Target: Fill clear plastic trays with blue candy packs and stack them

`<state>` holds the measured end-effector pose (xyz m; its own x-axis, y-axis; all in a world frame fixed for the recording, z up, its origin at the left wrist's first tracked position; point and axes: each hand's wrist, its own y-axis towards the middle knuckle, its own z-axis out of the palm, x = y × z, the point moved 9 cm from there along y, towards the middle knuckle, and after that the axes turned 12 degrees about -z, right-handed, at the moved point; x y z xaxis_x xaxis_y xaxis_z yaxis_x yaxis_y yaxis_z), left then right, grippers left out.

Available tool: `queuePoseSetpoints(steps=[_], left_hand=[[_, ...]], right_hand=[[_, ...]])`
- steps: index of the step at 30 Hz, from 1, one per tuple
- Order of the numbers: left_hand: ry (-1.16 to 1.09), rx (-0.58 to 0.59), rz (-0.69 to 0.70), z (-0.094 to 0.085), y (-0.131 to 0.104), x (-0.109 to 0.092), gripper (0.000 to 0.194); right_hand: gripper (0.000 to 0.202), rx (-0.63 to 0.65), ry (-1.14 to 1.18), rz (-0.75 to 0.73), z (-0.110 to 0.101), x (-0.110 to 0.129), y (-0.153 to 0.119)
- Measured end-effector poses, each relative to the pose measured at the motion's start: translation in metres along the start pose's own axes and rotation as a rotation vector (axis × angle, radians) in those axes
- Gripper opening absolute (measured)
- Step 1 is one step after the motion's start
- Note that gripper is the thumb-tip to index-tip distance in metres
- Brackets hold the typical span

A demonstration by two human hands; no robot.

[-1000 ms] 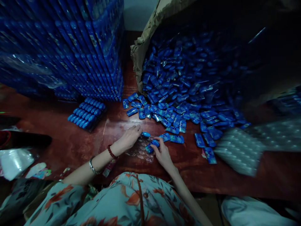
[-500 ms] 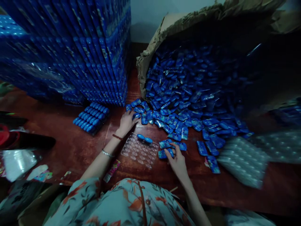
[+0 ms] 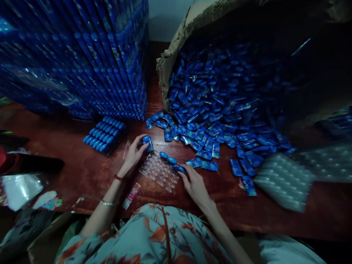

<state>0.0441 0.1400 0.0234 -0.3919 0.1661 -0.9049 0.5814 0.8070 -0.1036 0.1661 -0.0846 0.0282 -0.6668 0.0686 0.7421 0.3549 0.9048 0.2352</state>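
Note:
A clear plastic tray (image 3: 158, 173) with rows of moulded hollows lies on the table in front of me. Two blue oval-topped packs (image 3: 168, 158) sit along its far edge. My left hand (image 3: 134, 154) pinches a small blue pack (image 3: 147, 143) upright by the tray's far left corner. At the far right corner, my right hand (image 3: 194, 182) grips another blue pack (image 3: 178, 168) between thumb and fingers, at the tray's row of packs. Whether that pack is seated in a hollow I cannot tell. Two loose blue packs (image 3: 209, 166) lie just beyond my right hand.
A torn cardboard box (image 3: 165, 69) on its side spills many blue packs (image 3: 209, 128) onto the table. Tall stacks of filled trays (image 3: 110, 69) stand at the left, with one filled tray (image 3: 104, 135) before them. Empty clear trays (image 3: 286, 183) lie right; a dark bottle (image 3: 35, 165) lies left.
My left hand has drawn a blue pack from the pile back toward the tray. My right hand has lifted its pack from the table and moved it left to the tray's edge.

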Motion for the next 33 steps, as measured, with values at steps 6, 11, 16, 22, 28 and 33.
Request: queuePoseSetpoints(steps=[6,11,16,22,28,33], left_hand=[[-0.203,-0.198,-0.061,-0.006,-0.058,0.016,0.028],[-0.116,-0.129,0.088,0.022,-0.068,0.005,0.02],[0.086,0.01,0.403,0.044,-0.079,-0.021,0.019],[0.434,0.094,0.632,0.061,-0.089,-0.025,0.031],[0.731,0.285,0.596,0.089,-0.085,-0.033,0.031],[0.703,0.149,0.579,0.072,-0.076,-0.047,0.027]], right_hand=[[0.039,0.202,-0.337,-0.282,0.022,0.023,0.022],[0.042,0.417,-0.503,-0.26,0.03,0.024,0.035],[0.041,0.553,-0.549,-0.226,0.031,0.031,0.041],[0.04,0.602,-0.591,-0.201,0.038,0.034,0.043],[0.038,0.453,-0.631,-0.173,0.038,0.03,0.043],[0.041,0.305,-0.631,-0.162,0.025,0.028,0.028]])
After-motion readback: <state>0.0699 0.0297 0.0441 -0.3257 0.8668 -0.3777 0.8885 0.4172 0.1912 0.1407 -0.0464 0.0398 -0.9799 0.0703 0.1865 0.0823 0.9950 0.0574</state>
